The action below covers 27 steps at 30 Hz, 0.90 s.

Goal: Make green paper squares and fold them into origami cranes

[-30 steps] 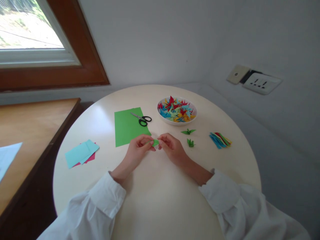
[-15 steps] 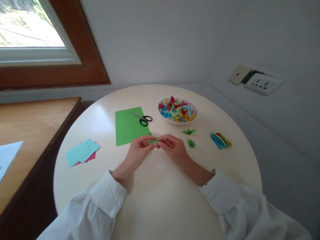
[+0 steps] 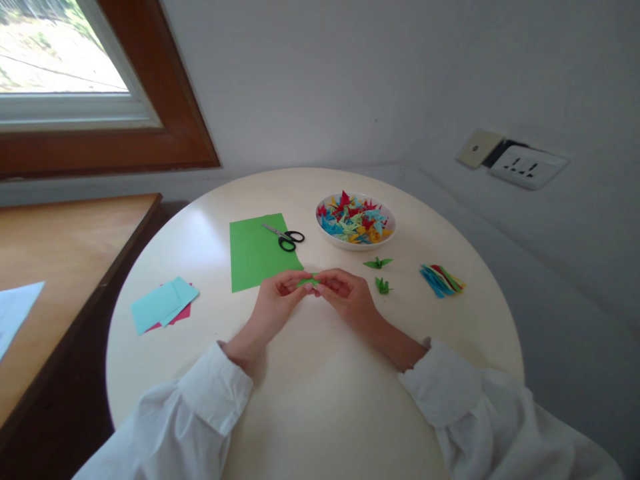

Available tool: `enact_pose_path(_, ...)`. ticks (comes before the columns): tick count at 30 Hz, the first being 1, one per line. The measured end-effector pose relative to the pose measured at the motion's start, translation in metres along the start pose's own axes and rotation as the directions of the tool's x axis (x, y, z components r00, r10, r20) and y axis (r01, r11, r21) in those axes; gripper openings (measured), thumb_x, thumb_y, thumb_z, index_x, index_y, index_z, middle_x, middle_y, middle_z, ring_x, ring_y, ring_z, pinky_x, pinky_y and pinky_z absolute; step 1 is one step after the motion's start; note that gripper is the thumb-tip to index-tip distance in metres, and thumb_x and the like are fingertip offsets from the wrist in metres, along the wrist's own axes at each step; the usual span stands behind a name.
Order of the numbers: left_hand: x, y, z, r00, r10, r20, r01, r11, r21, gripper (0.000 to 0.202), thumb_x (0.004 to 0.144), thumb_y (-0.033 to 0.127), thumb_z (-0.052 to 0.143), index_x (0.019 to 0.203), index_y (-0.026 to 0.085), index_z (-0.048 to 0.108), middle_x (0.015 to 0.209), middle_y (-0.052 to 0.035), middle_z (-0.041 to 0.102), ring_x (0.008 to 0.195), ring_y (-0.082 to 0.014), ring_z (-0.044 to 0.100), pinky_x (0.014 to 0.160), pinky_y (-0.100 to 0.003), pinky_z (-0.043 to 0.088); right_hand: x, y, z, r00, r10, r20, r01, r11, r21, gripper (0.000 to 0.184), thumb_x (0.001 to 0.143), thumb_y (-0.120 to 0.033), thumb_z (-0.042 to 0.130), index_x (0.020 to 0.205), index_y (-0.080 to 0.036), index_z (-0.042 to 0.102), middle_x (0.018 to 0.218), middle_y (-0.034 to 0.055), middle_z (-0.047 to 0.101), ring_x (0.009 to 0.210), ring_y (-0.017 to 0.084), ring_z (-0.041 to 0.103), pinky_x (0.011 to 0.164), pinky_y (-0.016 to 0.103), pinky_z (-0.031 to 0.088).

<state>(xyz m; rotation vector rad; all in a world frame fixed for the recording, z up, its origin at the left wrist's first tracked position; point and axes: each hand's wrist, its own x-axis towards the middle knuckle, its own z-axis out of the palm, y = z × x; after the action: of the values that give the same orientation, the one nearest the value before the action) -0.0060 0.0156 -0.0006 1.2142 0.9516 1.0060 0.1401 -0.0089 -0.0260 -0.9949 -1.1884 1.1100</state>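
Small green paper piece [image 3: 309,281] is pinched between the fingertips of left hand [image 3: 284,293] and right hand [image 3: 346,293]. Two green cranes [image 3: 383,286] are set just right of the grip. Green sheet [image 3: 255,257] is laid just beyond the left hand; scissors [image 3: 287,237] are rested partly over its edge. Farther beyond, slightly right, white bowl [image 3: 350,246] is filled with red, blue, yellow-orange and pale-green folded paper [image 3: 356,217].

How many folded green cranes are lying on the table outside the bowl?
2. The first crane lies on the near side of the white bowl; the second crane lies closer to the person, beside the right hand. Any behind that hand would be hidden.
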Motion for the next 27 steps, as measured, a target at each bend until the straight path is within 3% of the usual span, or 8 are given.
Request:
enact_pose_path(14, -0.0019, 0.0013, 0.0001, 1.000, 0.008, -0.011, -0.007, 0.999, 0.045, 0.027, 0.059, 0.032, 0.078, 0.078, 0.015, 0.071, 0.072, -0.0050, 0.072, 0.065, -0.0164, 0.065, 0.063, -0.026, 0.050, 0.0002, -0.0017, 0.0001, 1.000, -0.022, 0.001, 0.022, 0.999, -0.045, 0.021, 0.070, -0.036, 0.069, 0.080, -0.018, 0.064, 0.073, 0.0027, 0.068, 0.067, 0.015, 0.064, 0.068, 0.030, 0.054)
enact_pose_path(22, -0.0005, -0.0028, 0.0025, 0.999, 0.009, -0.047, -0.009, 1.000, -0.010, 0.026, 0.054, 0.031, 0.080, 0.070, 0.015, 0.068, 0.064, -0.0028, 0.070, 0.061, -0.0158, 0.064, 0.058, -0.025, 0.049, 0.0004, -0.0025, 0.0001, 0.999, -0.033, -0.019, 0.030, 0.991, -0.129, 0.018, 0.072, -0.036, 0.067, 0.076, -0.019, 0.063, 0.073, 0.0032, 0.066, 0.069, 0.016, 0.063, 0.067, 0.031, 0.053)
enact_pose_path(27, -0.0012, -0.0056, 0.0043, 0.997, 0.010, -0.071, -0.010, 1.000, -0.001, 0.021, 0.058, 0.029, 0.077, 0.068, 0.015, 0.066, 0.062, -0.0030, 0.070, 0.061, -0.0166, 0.066, 0.057, -0.025, 0.049, 0.0012, -0.0005, 0.0001, 0.998, -0.047, -0.035, 0.041, 0.985, -0.168, 0.014, 0.073, -0.033, 0.065, 0.075, -0.019, 0.063, 0.074, 0.0032, 0.065, 0.070, 0.016, 0.063, 0.067, 0.030, 0.052)
